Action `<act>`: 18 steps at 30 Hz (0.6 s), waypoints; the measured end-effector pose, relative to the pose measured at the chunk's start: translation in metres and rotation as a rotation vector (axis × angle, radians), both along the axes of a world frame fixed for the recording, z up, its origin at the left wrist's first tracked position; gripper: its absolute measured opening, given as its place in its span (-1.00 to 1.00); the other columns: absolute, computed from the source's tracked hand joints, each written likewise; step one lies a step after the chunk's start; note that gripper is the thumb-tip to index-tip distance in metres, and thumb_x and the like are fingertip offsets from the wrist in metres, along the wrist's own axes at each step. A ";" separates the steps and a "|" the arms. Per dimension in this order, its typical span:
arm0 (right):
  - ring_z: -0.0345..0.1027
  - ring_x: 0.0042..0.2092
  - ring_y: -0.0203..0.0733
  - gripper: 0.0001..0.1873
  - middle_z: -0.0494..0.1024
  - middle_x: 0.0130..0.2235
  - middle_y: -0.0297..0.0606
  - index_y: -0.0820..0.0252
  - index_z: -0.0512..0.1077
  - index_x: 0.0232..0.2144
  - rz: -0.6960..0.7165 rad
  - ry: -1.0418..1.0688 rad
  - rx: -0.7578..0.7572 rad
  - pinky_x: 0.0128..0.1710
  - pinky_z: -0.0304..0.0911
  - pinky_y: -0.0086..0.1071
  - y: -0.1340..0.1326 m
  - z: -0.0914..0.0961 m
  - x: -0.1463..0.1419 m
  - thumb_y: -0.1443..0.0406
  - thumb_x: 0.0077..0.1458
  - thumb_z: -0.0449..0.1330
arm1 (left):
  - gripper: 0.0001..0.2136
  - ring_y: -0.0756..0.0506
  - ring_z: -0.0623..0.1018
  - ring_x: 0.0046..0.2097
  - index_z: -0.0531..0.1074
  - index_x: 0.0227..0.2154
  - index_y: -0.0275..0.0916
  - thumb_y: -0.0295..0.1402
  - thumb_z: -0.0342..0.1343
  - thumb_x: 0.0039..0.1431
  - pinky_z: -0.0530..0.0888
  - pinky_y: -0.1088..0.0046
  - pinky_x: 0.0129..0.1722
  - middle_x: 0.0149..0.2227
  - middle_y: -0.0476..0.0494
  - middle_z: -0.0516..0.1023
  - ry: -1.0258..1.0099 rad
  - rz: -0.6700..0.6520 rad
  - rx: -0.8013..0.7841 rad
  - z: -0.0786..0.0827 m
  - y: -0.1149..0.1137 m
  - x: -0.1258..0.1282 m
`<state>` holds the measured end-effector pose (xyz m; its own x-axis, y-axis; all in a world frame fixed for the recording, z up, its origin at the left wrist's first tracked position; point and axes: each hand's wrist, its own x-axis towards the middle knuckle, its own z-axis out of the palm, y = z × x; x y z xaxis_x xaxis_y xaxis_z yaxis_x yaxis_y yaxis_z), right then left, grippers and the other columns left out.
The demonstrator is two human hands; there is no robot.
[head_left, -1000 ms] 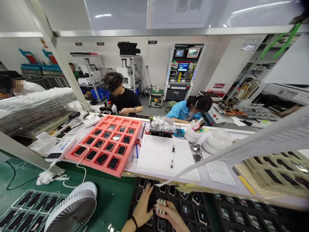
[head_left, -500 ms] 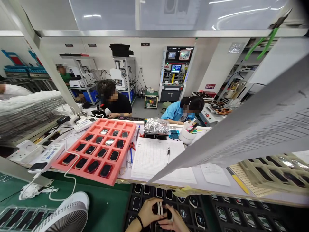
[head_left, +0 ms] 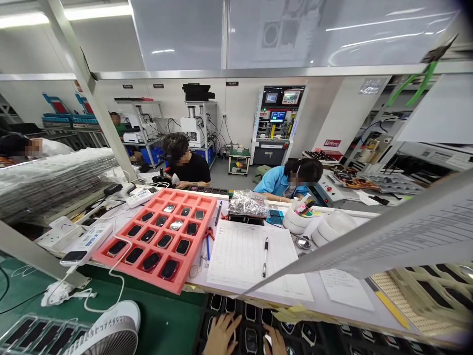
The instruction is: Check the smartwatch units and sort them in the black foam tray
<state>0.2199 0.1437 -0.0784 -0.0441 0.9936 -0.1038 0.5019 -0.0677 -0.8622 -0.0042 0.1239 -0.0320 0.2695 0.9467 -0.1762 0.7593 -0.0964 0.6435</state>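
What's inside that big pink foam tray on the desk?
The pink foam tray has rows of pockets holding small, rounded black devices, plus a few shiny silver ones. Their undersides and the pocket floors beneath them are covered.

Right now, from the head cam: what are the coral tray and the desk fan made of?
The coral-red tray looks like matte foam: dull, slightly textured surface, thick soft-looking walls around cut pockets. The white desk fan looks like moulded plastic: smooth, even white finish and thin ribbed grille, though the material can't be confirmed by sight.
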 end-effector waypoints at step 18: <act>0.38 -0.06 0.05 -0.58 0.42 -0.10 0.01 0.29 0.33 0.00 -0.039 -0.501 -0.021 -0.14 0.30 -0.23 -0.138 0.056 0.011 0.41 0.11 -0.11 | -0.52 -0.20 0.37 0.08 0.33 0.01 -0.18 -0.63 -0.14 0.03 0.34 0.18 0.07 0.04 -0.20 0.39 0.213 0.029 0.021 0.043 -0.079 -0.041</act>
<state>0.2313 0.0061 -0.0227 0.0536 0.9910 -0.1223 0.8505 -0.1095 -0.5144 -0.0456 0.0446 0.0110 0.2006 0.9576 -0.2069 0.8807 -0.0838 0.4662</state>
